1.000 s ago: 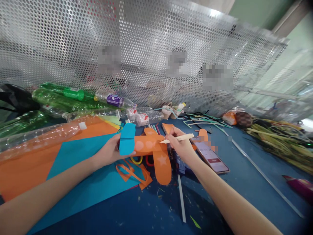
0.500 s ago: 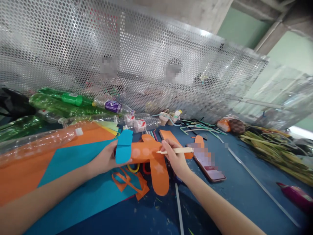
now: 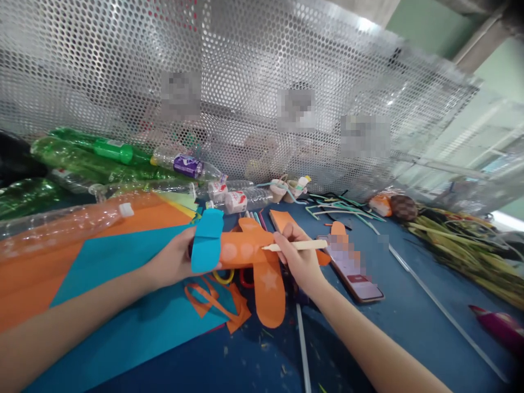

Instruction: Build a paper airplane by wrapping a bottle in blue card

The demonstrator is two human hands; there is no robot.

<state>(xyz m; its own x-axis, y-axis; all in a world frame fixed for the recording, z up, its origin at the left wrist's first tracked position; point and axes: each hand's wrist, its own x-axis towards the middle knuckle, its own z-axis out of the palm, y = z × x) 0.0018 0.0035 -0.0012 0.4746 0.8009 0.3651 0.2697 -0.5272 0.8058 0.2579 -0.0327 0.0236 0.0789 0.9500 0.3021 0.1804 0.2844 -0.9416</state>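
Note:
An orange paper airplane model [image 3: 268, 289] with rounded wings and a blue paper tail piece [image 3: 207, 243] is held above the table. My left hand [image 3: 178, 256] is closed around its tail end, fingers partly hidden behind the blue paper. Pale round spots run along the body, and a pale star marks the near wing. Between the fingers of my right hand [image 3: 301, 259] is a cream-coloured marker [image 3: 297, 246], its tip touching the orange body beside the spots. Below the model lie orange paper scraps [image 3: 235, 311] and scissors with yellow and red handles, partly covered.
Blue paper [image 3: 110, 316] and orange paper lie at left, under clear and green plastic bottles [image 3: 112, 151]. A phone [image 3: 358, 273] lies right of my right hand. Beyond are straws, dried leaves [image 3: 462, 251] and a purple bottle [image 3: 497, 325]. A perforated metal screen [image 3: 245, 71] stands behind.
The view has shifted slightly. My right hand has moved the marker tip a little along the body, and another pale spot shows more clearly there. My left hand keeps its hold.

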